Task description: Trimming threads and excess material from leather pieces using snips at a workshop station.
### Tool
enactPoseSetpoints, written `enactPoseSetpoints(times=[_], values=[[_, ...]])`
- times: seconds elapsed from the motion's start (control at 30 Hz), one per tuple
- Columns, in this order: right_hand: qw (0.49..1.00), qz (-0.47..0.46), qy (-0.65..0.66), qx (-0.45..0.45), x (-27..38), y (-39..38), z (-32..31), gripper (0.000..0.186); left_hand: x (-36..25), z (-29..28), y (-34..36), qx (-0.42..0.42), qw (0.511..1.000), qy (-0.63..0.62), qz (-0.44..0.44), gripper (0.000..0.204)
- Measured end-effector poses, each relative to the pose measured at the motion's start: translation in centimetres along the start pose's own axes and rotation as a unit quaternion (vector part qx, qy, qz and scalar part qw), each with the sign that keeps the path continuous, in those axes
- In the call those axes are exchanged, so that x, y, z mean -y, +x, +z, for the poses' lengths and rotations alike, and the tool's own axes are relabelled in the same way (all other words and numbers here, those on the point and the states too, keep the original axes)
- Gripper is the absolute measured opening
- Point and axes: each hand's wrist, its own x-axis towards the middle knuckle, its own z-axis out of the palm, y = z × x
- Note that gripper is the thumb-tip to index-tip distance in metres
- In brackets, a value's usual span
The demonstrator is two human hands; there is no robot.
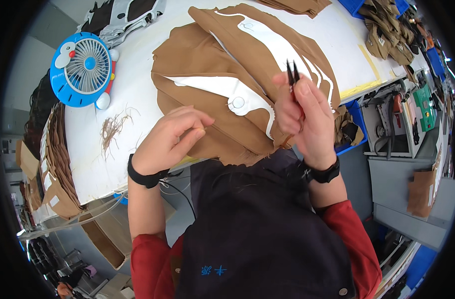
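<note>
Brown fabric pieces [200,57] lie spread on the white table in front of me, with white curved panels [240,92] set into them. My right hand [307,112] is closed round a pair of thread snips [292,74], whose dark blades point up and away, above the right part of the fabric. Over the fabric's near left edge, my left hand [175,132] is curled, thumb and fingertips together; anything between them is too small to make out. Loose threads fray from the fabric's near edge.
A blue and white toy-shaped fan [83,67] stands at the table's left. Near it lies a tangle of cut threads [113,130]. Stacked brown pieces [58,164] hang over the left edge. Blue bins [356,124] with brown cloth sit at the right.
</note>
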Motion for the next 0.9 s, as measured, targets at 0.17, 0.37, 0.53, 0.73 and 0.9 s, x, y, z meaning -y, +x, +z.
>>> enactPoseSetpoints(times=[0.17, 0.37, 0.53, 0.73, 0.9], values=[[0.914, -0.094, -0.391, 0.043, 1.5, 5.6, 0.3, 0.034, 0.5, -0.4, -2.0, -0.037, 0.989, -0.087, -0.116, 0.013], [0.831, -0.070, -0.525, 0.169, -0.3, 12.5, 2.1, 0.043, 0.0, -1.4, -3.2, -0.029, 0.966, -0.056, -0.252, 0.014], [0.825, -0.039, -0.515, 0.229, -4.9, 15.7, 2.6, 0.033, 3.1, 0.6, -1.0, -0.272, 0.953, 0.083, -0.108, 0.013], [0.793, 0.008, -0.550, 0.262, -6.4, 16.1, 2.6, 0.038, 5.0, 3.2, 1.2, -0.331, 0.926, 0.092, -0.157, 0.020], [0.881, 0.079, -0.372, 0.281, -7.6, 16.3, 1.4, 0.032, 5.7, 3.6, 1.6, -0.324, 0.927, 0.024, -0.189, 0.026]])
